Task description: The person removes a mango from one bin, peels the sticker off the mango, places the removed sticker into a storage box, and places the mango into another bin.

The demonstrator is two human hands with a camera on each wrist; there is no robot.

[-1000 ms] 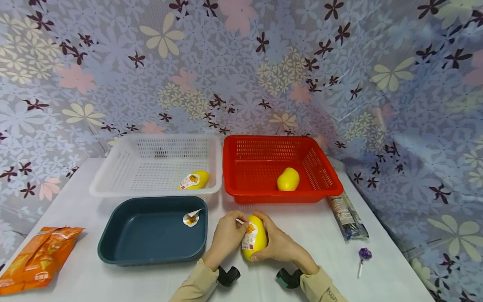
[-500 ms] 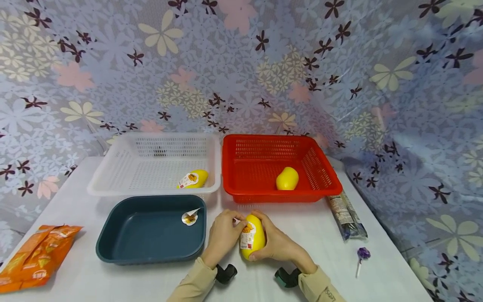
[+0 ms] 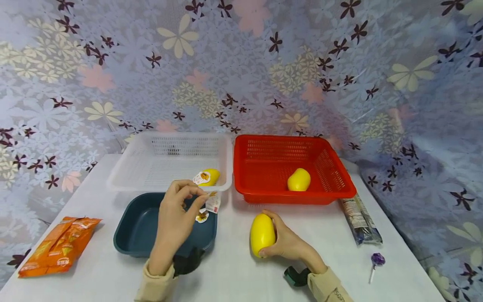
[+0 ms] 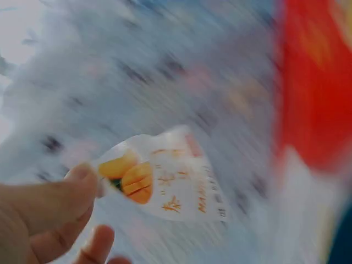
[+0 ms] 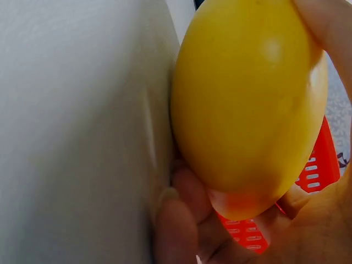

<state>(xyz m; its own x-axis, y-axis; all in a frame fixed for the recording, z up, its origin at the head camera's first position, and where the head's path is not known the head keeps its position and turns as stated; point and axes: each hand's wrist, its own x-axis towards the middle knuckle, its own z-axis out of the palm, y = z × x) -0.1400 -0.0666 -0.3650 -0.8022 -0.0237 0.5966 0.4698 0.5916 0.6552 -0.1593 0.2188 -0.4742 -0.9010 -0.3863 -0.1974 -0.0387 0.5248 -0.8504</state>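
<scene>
My left hand (image 3: 175, 216) is raised over the dark teal tray (image 3: 130, 235). Between thumb and finger it pinches a white mango sticker (image 4: 170, 179), printed with orange fruit, which hangs free in the air. On the white table, my right hand (image 3: 288, 243) grips a smooth yellow mango (image 3: 262, 235) from its right side; no label shows on it. In the right wrist view the mango (image 5: 247, 99) fills the middle, with fingers curled beneath it. Another peeled sticker (image 3: 202, 216) clings to the tray's right inner wall.
A white basket (image 3: 132, 167) holds a labelled mango (image 3: 211, 177). Beside it, a red basket (image 3: 249, 184) holds an unlabelled mango (image 3: 299, 180). An orange snack bag (image 3: 60, 247) lies at left; a clear-and-dark packet (image 3: 360, 220) and a purple lollipop (image 3: 377, 259) lie at right.
The sticker has come off the mango in my left hand, which has moved left and up over the tray. My right hand still holds the mango at about the same place. The view has turned slightly left.
</scene>
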